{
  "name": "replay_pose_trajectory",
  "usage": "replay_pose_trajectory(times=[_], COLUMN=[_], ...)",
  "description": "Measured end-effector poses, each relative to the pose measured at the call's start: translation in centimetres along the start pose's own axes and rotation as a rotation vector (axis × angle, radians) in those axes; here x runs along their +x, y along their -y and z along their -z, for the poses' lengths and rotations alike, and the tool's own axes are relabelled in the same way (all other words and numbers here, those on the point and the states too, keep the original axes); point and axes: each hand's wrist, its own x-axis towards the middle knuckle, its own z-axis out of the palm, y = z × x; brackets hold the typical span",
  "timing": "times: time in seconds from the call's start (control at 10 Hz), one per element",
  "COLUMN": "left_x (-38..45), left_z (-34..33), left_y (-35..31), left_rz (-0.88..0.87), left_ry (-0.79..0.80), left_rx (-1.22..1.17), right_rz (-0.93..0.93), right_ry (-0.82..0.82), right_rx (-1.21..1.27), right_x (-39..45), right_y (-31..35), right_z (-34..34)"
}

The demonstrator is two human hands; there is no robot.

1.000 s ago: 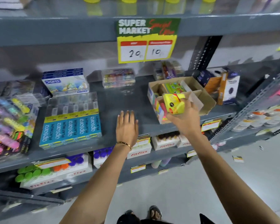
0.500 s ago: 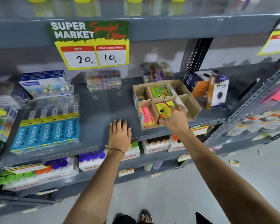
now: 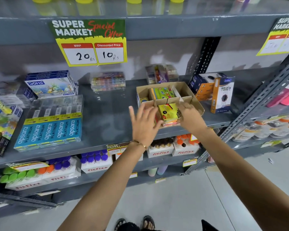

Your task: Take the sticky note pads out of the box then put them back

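An open cardboard box point(image 3: 185, 88) with dividers stands on the middle grey shelf. A yellow sticky note pad point(image 3: 168, 111) lies in its front compartment on top of pink pads. More green pads point(image 3: 163, 93) fill a rear compartment. My right hand point(image 3: 190, 119) touches the yellow pad's right edge with its fingers. My left hand point(image 3: 144, 124) hovers at the box's left front corner, fingers spread, holding nothing.
Blue apsara pencil packs point(image 3: 48, 129) and a DOMS box point(image 3: 50, 85) lie left on the shelf point(image 3: 110, 110). Trio boxes point(image 3: 222, 94) stand right of the cardboard box. A slanted metal shelf upright point(image 3: 260, 104) runs at the right. Fitfizz bottle trays point(image 3: 97, 164) fill the lower shelf.
My right hand has set the yellow pad down into the front compartment. My left hand has lifted off the shelf and moved right toward the box.
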Motion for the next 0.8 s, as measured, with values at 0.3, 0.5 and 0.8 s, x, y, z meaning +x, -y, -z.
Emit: replay_pose_trajectory(times=[0.3,0.5,0.8], left_x=[3.5,3.2,1.6], left_z=[-1.7,-2.0,-0.9], left_y=[-3.3,-3.5,-2.8], left_rz=[-0.176,-0.159,-0.146], left_ry=[0.386,0.398,0.231], left_rx=[0.346,0.377,0.270], right_rz=[0.096,0.108,0.135], right_ry=[0.051,0.049,-0.233], right_rx=[-0.279,-0.303,-0.121], right_x=[0.9,0.9,-0.9], right_y=[0.1,0.1,1.6], right_z=[-2.5,-2.6,-0.9])
